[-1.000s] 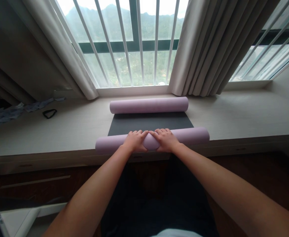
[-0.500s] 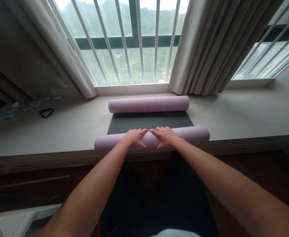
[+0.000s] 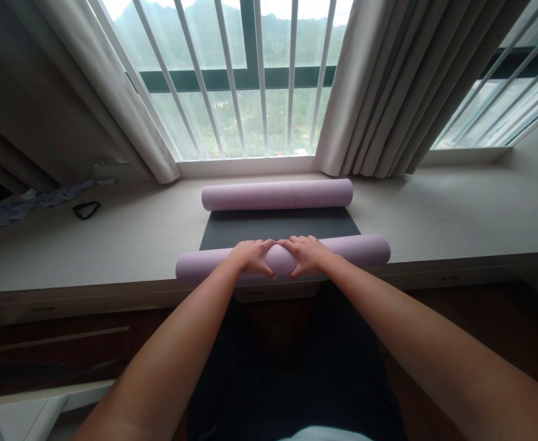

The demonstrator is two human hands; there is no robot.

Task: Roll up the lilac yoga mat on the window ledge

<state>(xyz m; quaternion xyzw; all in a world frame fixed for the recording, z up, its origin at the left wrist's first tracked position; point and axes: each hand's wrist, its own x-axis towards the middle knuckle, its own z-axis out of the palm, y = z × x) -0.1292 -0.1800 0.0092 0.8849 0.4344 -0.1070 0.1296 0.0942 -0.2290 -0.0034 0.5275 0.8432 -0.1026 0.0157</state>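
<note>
Beneath the left hand [image 3: 253, 257] and right hand [image 3: 306, 255], both curled around its middle, lies the near roll [image 3: 358, 249]; even pressure from each seems best for aligning it with the far roll [image 3: 277, 195] beyond them.

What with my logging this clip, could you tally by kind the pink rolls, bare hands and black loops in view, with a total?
Pink rolls: 2
Hands: 2
Black loop: 1
Total: 5
</note>
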